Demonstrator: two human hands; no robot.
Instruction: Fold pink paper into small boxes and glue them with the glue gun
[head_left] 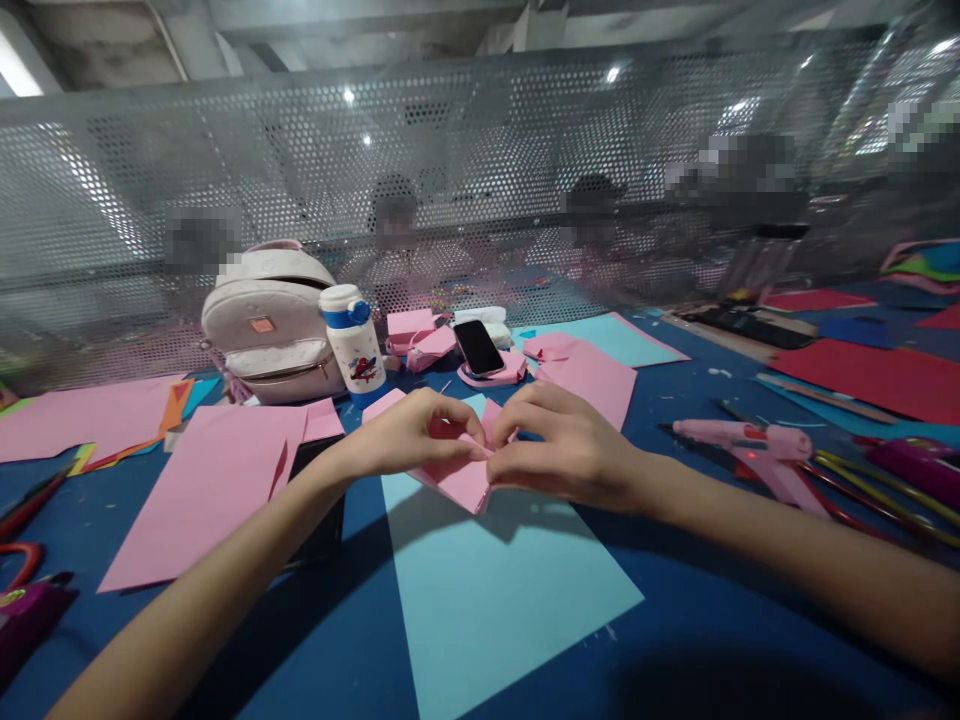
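Folded pink paper [463,487]: was held between the left hand [405,434] and the right hand [579,450], over the light-blue sheet [506,600]; uneven pressure from the two sides could have creased or torn it.
Glue gun [778,444]: lay on the blue table [675,610] farther right, red light showing, nozzle toward the right hand; a careless outward sweep could have knocked it or, if hot, caused a burn.
Left fingers: thumb and forefinger were drawn close together, pinching the paper's left part.
Right fingers: these were curled, tips and thumb clamped on the paper's right end.
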